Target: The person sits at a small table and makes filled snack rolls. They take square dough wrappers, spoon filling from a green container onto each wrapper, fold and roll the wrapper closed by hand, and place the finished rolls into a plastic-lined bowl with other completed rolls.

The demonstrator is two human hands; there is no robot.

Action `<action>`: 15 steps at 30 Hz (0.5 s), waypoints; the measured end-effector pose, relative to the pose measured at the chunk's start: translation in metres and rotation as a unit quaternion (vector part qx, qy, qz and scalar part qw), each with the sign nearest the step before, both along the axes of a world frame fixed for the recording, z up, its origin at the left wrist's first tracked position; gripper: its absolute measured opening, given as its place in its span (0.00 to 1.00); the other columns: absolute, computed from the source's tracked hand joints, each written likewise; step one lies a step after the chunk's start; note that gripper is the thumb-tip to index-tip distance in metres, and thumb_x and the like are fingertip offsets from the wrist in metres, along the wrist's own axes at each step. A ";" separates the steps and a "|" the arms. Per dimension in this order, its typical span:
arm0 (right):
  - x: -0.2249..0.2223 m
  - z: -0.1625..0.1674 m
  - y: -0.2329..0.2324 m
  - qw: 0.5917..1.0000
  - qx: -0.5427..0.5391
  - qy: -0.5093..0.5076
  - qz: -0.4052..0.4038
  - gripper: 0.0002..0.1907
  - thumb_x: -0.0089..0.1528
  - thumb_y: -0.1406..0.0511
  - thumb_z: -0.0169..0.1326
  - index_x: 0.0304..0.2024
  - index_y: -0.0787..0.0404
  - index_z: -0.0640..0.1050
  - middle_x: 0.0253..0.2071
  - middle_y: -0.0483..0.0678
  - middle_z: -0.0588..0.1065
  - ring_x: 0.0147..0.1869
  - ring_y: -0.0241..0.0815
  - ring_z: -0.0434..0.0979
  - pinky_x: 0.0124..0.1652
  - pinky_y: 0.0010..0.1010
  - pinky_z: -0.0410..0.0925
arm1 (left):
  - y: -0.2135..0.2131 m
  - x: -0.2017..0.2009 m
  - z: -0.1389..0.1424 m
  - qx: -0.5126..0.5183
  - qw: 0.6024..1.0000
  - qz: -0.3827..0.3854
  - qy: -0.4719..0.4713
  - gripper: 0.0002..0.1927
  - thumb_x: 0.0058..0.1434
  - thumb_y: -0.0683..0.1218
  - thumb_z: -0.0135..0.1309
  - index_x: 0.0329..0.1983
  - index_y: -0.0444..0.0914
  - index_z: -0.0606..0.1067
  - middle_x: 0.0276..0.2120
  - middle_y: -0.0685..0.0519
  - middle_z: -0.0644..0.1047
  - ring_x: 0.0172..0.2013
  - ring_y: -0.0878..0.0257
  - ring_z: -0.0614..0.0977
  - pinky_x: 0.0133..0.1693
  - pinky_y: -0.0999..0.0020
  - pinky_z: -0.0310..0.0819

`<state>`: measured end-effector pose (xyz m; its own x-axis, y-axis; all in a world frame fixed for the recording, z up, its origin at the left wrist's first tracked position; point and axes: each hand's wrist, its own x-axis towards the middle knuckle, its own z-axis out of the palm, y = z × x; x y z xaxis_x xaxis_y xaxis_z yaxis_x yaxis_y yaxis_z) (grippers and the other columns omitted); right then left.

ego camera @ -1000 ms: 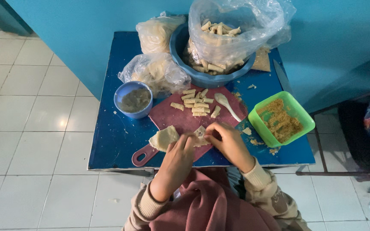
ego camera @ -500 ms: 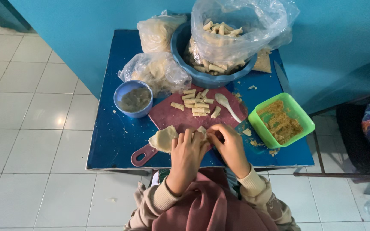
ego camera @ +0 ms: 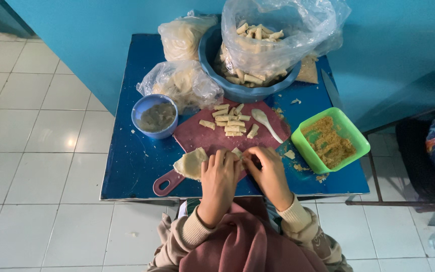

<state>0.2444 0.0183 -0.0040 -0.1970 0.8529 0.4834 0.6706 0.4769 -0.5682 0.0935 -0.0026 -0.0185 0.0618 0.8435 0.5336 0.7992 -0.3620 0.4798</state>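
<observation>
A blue table (ego camera: 127, 166) fills the middle of the frame. At its upper centre a blue basin (ego camera: 237, 90) with a plastic bag of finished rolls (ego camera: 258, 35) is seen. Lower, a dark red board (ego camera: 202, 136) is placed, with a stack of wrappers (ego camera: 190, 163) on its lower left part and a small pile of cut rolls (ego camera: 230, 121) above.

At the lower centre both hands are brought together on one small roll (ego camera: 237, 152), which lies on the board's lower edge. The left hand (ego camera: 220, 176) and the right hand (ego camera: 268, 174) are closed narrowly on it with the fingertips. The roll is mostly hidden, so its long axis probably runs left to right across the frame, its ends pointing to the two sides.

If it is pressed unevenly, the wrapper could tear and the filling could be squeezed out. The roll could also be pushed off the near table edge. The green tub (ego camera: 351, 138) of crumbs, just right of the right hand, could be knocked by the wrist.
</observation>
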 end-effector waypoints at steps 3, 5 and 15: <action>0.000 -0.002 0.000 1.000 0.008 -0.011 0.000 0.08 0.59 0.69 0.61 0.40 0.59 0.77 0.38 0.46 0.80 0.40 0.51 0.75 0.42 0.39 0.67 | -0.001 -0.002 0.002 -0.008 1.000 -0.014 -0.006 0.11 0.60 0.48 0.58 0.41 0.38 0.74 0.43 0.49 0.74 0.41 0.51 0.76 0.43 0.54 0.65; 0.000 -0.002 0.000 0.999 0.024 -0.022 -0.004 0.08 0.58 0.69 0.61 0.40 0.59 0.77 0.38 0.46 0.79 0.41 0.51 0.74 0.43 0.40 0.66 | -0.002 -0.001 0.002 -0.012 1.000 -0.008 -0.003 0.09 0.62 0.47 0.57 0.41 0.39 0.74 0.43 0.50 0.74 0.42 0.52 0.76 0.44 0.54 0.65; -0.008 0.015 -0.004 0.996 0.031 -0.074 -0.037 0.09 0.56 0.69 0.62 0.39 0.58 0.78 0.37 0.47 0.78 0.42 0.53 0.72 0.44 0.42 0.65 | -0.005 -0.003 0.007 0.004 1.000 -0.025 -0.002 0.11 0.61 0.44 0.56 0.47 0.42 0.77 0.44 0.50 0.75 0.41 0.52 0.76 0.43 0.56 0.66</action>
<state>0.2361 0.0143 0.0107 -0.2073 0.8378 0.5051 0.7798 0.4533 -0.4317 0.0904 -0.0075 -0.0119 0.1014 0.8350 0.5409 0.7776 -0.4056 0.4804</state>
